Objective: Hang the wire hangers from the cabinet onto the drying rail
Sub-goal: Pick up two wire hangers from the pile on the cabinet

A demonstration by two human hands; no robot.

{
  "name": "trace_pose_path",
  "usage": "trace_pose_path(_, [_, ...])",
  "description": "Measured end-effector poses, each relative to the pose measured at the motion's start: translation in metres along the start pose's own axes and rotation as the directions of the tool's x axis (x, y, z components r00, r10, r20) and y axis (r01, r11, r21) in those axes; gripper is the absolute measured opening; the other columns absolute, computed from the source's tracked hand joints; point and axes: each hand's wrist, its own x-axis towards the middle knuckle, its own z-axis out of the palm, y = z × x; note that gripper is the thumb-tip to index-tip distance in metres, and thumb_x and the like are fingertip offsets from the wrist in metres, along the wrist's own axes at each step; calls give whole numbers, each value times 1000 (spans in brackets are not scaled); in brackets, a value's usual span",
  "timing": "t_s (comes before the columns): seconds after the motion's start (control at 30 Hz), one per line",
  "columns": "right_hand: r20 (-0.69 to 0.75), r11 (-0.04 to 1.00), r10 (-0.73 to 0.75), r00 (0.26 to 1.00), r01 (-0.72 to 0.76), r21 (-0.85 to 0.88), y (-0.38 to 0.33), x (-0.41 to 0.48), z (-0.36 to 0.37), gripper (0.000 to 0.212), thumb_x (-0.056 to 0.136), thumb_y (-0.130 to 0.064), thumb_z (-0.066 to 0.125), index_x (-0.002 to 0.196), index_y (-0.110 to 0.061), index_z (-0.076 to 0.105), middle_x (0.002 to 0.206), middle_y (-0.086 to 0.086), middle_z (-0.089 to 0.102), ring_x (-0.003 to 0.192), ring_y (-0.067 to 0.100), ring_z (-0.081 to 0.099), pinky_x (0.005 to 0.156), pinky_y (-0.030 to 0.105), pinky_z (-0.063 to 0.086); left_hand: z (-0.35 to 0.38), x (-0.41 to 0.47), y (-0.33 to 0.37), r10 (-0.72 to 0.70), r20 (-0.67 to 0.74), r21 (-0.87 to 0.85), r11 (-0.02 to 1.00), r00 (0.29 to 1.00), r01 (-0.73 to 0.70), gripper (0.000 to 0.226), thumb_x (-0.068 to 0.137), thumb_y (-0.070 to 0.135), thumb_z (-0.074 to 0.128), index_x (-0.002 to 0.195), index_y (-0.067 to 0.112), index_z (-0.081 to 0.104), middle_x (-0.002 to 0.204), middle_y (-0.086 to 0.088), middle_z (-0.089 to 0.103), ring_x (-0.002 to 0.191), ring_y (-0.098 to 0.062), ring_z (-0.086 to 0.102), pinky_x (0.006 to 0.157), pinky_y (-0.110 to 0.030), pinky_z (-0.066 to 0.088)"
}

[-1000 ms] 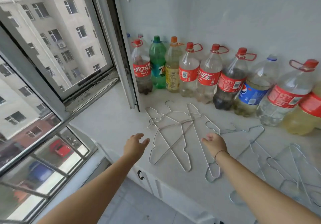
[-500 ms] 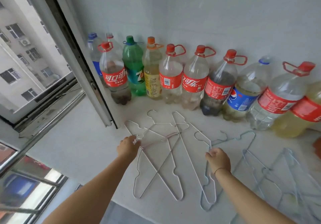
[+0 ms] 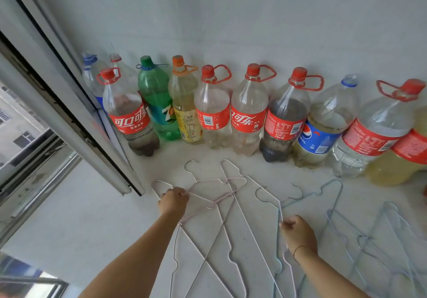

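Several thin wire hangers lie tangled on the white cabinet top (image 3: 76,207). My left hand (image 3: 173,200) grips the wire of a pink hanger (image 3: 215,201) near its left shoulder. My right hand (image 3: 298,232) pinches the stem of a pale hanger (image 3: 269,197) whose hook curls up ahead of it. More white hangers (image 3: 227,247) cross between my arms. A heap of light blue hangers (image 3: 379,240) lies at the right. No drying rail is in view.
A row of large plastic bottles (image 3: 248,110) stands along the white wall behind the hangers. An open window sash (image 3: 69,117) juts over the cabinet top at the left, close to my left hand. Buildings show outside.
Both hands went from hovering open above the hangers to closing on wires. The view tilted down and turned right, away from the window.
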Motion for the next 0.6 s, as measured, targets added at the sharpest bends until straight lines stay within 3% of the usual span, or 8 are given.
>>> trace_pose_path(0.13, [4,999,-28,1000,28,20,3,1,0,6,85,-16,61,80,-16,57,91,13,70,85,32,62,70,33,45,4,6,-2,-5,-17,22,1000,1000,6,22,87,30,57,106,24,66,111,-4,65,112,-26,53,91,-33,40])
trace_pose_path(0.4, [-6,1000,-29,1000,29,3,3,-1,2,6,88,-19,58,83,-18,55,86,11,68,65,24,52,61,29,40,4,5,-2,18,-50,15,1000,999,-17,23,92,26,53,108,23,68,111,-3,67,111,-27,54,91,-33,39])
trace_pose_path(0.47, [-3,1000,-18,1000,18,1,2,-1,2,5,88,-19,58,84,-16,57,87,12,68,66,25,52,63,29,40,2,3,-3,17,-31,-140,990,999,-22,20,91,19,54,105,16,67,105,-5,69,104,-28,58,84,-30,44])
trace_pose_path(0.6, [9,999,2,1000,-2,34,0,-1,1,14,88,-16,58,93,-5,64,91,15,68,73,27,54,64,27,37,-6,-10,3,-7,77,-508,860,997,45,11,90,8,53,98,7,61,73,0,66,72,-21,57,63,-25,44])
